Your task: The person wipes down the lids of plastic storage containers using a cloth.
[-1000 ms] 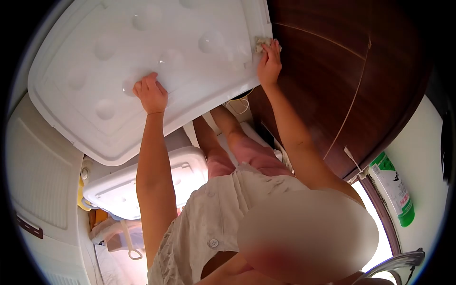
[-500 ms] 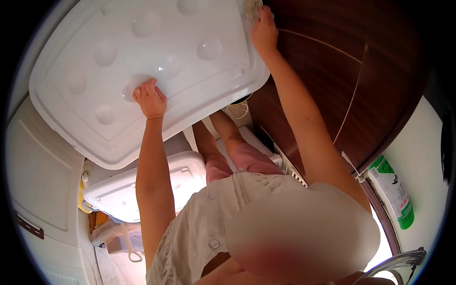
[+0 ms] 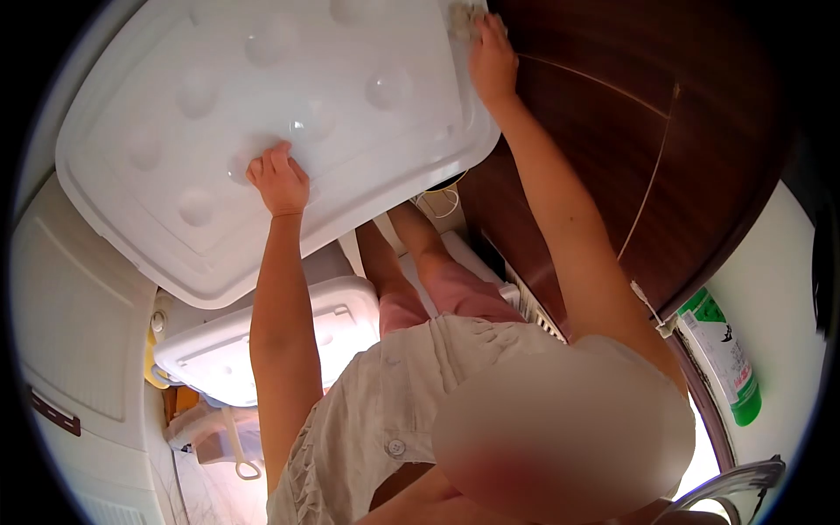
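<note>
A large white plastic storage box lid (image 3: 350, 166) with round dimples fills the upper left. My left hand (image 3: 278, 179) rests on it near the front edge, its fingers curled in loosely with nothing visible in them. At the lid's far right edge, my right hand (image 3: 494, 66) is closed on a crumpled beige cloth (image 3: 464, 21) pressed against the rim. The fingertips on the cloth are partly hidden.
A dark brown wooden panel (image 3: 612, 131) stands close on the right. Another white lidded box (image 3: 227, 359) sits lower left. A green and white bottle (image 3: 722, 359) is at the right. A white cabinet (image 3: 79, 306) borders the left side.
My right hand and the cloth have shifted very slightly right along the lid's edge. My left hand stays at nearly the same spot.
</note>
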Available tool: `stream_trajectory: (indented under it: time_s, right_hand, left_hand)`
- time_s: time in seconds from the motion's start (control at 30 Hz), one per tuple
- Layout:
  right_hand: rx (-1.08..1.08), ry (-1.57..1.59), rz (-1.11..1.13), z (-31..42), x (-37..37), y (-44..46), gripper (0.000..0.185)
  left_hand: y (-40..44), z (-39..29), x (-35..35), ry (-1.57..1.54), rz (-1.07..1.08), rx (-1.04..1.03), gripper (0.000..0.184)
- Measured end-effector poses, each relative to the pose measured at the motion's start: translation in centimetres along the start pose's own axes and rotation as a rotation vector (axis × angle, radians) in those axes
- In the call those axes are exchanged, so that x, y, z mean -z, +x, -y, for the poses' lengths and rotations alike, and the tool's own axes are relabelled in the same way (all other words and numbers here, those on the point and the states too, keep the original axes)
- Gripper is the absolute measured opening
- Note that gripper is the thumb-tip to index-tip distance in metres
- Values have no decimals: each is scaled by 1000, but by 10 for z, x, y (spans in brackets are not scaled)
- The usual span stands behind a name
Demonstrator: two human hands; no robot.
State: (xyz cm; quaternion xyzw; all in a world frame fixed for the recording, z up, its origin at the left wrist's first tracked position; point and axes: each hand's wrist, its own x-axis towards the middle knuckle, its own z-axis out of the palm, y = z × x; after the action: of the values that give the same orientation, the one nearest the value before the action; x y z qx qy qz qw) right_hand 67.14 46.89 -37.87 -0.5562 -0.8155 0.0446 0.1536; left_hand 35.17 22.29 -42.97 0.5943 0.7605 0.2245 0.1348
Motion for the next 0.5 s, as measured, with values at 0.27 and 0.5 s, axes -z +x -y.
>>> stream_trajectory:
  time_s: [0.27,0.5]
  right_hand:
    - [-362,407,-52,-3,63,18,28]
    - [-281,897,-392,27,101,113,40]
  left_hand:
    - [-5,0,1,9,-9,8,32]
    - [-1,-1,0,4,25,16,33]
